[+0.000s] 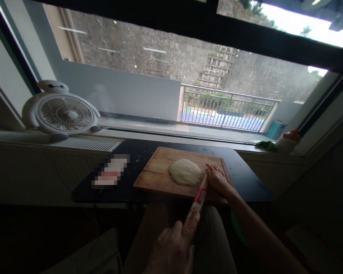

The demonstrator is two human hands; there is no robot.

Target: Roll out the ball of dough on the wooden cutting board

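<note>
A flattened round of pale dough (185,172) lies on a wooden cutting board (156,182). My left hand (174,241), in the lower middle, is closed around the near end of a rolling pin (200,198) with a red and white label. The pin slants away from me to the right edge of the dough, partly over the board. At its far end rests my right hand (216,179), fingers stretched out over the right side of the board, its palm edge against the pin. Shadow and the hand itself hide the contact there.
The board sits on a dark table (248,179), above my knees. A blurred-out item (111,171) lies on the table's left. A white fan (64,112) stands by the window at left; a bottle with an orange top (288,141) and a green cloth-like thing (266,145) sit on the sill.
</note>
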